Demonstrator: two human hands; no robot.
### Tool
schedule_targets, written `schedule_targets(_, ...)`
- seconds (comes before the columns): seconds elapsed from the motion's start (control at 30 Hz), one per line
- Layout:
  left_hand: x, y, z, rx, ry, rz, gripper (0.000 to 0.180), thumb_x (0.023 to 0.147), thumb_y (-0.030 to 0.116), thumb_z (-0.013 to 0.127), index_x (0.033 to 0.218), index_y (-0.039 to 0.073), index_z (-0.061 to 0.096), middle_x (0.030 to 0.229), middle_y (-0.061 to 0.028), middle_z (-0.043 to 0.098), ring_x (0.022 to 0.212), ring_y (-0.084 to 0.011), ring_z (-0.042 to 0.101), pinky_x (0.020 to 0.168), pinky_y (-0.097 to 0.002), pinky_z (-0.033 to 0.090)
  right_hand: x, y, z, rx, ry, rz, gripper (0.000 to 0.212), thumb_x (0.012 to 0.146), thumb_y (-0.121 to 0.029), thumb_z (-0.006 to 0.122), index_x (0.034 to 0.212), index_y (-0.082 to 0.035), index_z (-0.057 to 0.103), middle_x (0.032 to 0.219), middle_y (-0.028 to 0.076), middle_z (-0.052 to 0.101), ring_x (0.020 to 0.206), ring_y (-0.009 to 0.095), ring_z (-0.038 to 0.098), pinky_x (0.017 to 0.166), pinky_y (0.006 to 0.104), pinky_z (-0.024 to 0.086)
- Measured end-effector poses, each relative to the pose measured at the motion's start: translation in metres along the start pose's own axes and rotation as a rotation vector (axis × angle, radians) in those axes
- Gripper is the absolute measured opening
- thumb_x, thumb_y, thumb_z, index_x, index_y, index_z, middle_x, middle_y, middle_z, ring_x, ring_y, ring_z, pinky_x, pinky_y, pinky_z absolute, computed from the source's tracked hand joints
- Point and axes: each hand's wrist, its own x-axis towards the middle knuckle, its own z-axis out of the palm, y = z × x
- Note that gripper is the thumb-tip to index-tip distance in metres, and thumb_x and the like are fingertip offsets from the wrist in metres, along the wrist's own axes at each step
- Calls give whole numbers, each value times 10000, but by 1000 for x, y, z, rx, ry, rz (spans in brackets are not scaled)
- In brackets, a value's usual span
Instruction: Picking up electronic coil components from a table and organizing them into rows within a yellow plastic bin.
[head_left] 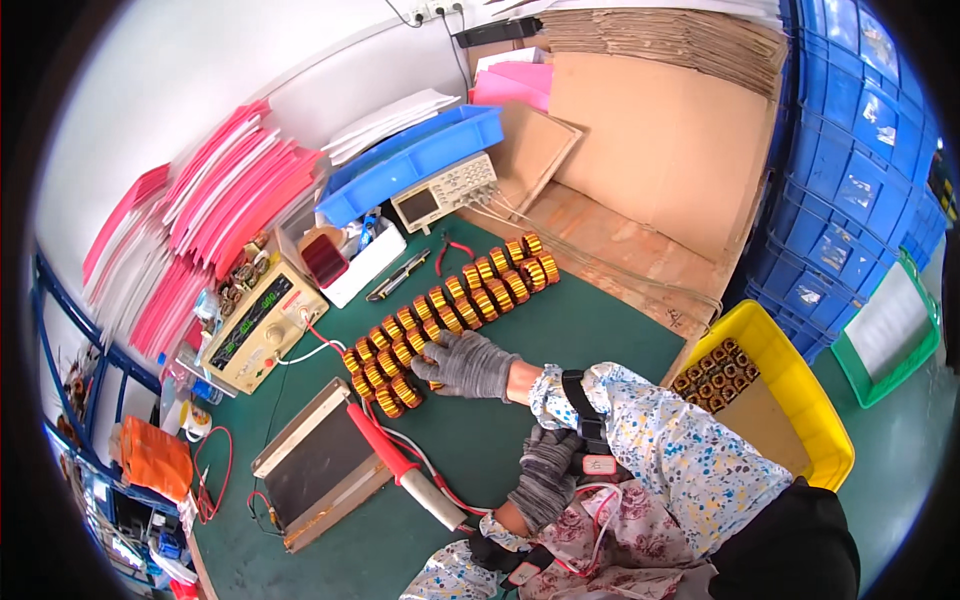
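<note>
— While reaching across the green counter: right hand, grey-gloved, palm down, fingers spread flat over the near end of the rows of gold coils. Touching the coils, not closed around any.

— And the left hand?

— Gloved too, fingers curled loosely against the right forearm's floral sleeve. Hard to tell whether gripping anything; looks empty.

— Where exactly do the coils sit?

— Laid in three long rows running diagonally over the middle of the counter, from beside the beige tester box up toward the oscilloscope.

— Anything else close by?

— Red-handled probe lying just left of the left hand, beside a metal plate fixture. Yellow bin with more coils off to the right, well apart from both hands. Pink foam sheets stacked at the back left.
</note>
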Motion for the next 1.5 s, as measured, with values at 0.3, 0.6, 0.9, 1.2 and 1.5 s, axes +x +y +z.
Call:
schedule_targets(0.3,40,68,-47,33,-171,197,340,686,56,599,1025,87,610,983,-111,569,926,-298,506,839,-392,372,-76,-1,-52,1953,267,843,372,800,-409,606,961,-81,536,820,62,574,710,192,571,580,354,488)
schedule_targets(0.6,57,80,-40,145,-255,99,288,720,114,587,1007,119,613,989,-78,577,968,-287,497,874,-404,364,-228,23,-110,2628,439,1034,460,831,-498,512,1022,-84,566,885,124,612,669,201,604,575,321,532)
schedule_targets(0.9,88,92,-23,171,-344,19,270,812,224,574,1052,105,607,1073,-99,522,1017,-293,458,882,-412,355,-372,56,-111,2397,786,1331,343,823,-360,578,932,-35,580,780,119,627,570,196,594,488,288,491)
schedule_targets(1.2,105,92,-2,331,-359,22,242,790,203,595,1007,99,619,1017,-88,534,990,-279,477,874,-399,366,-569,97,59,1458,754,2492,257,801,-376,567,857,-126,575,763,59,614,633,208,575,576,408,513)
schedule_targets(1.5,112,97,4,373,-363,-56,195,811,197,573,959,75,605,991,-107,527,962,-294,479,857,-412,362,-587,121,95,1514,703,2419,373,791,-432,581,1034,-149,571,911,68,605,763,203,586,652,392,511)
